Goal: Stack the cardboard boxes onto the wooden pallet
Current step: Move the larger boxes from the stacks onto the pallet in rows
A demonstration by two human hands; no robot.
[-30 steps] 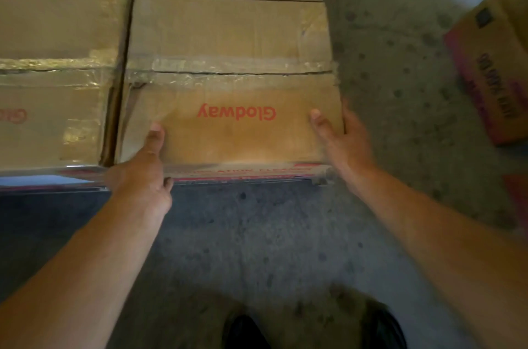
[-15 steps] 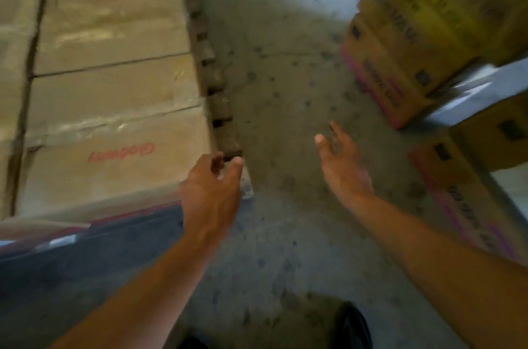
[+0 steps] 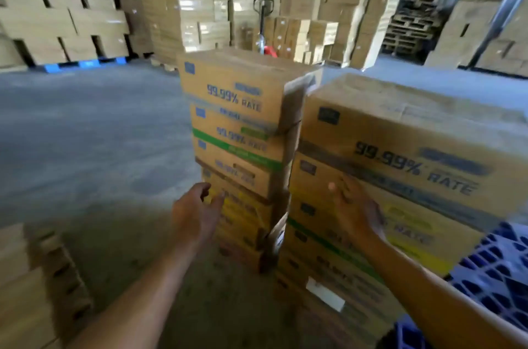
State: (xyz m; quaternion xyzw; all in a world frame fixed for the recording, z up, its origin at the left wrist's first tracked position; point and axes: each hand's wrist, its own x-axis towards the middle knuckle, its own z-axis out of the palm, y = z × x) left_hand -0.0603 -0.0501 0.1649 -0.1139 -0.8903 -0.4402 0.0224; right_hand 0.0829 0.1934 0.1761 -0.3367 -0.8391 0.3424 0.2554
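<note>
Two tall stacks of cardboard boxes printed "99.99% RATE" stand in front of me: a left stack (image 3: 240, 131) and a nearer right stack (image 3: 400, 166). My left hand (image 3: 197, 214) is raised, empty, fingers loosely curled, in front of the left stack's lower boxes. My right hand (image 3: 357, 211) is raised with fingers spread in front of the right stack, holding nothing; contact with the box is unclear. At the bottom left are the boxes (image 3: 20, 277) stacked on the wooden pallet (image 3: 65, 271), whose edge shows beside them.
A blue plastic pallet (image 3: 497, 271) lies at the lower right. Bare concrete floor (image 3: 85, 134) stretches to the left. Further back are high walls of boxes (image 3: 63, 11), a pallet jack (image 3: 264, 31) and piled wooden pallets (image 3: 411, 23).
My hands let go of the "Glodway" box on the pallet. My view swung right and up, and both hands now reach toward the "99.99% RATE" stacks.
</note>
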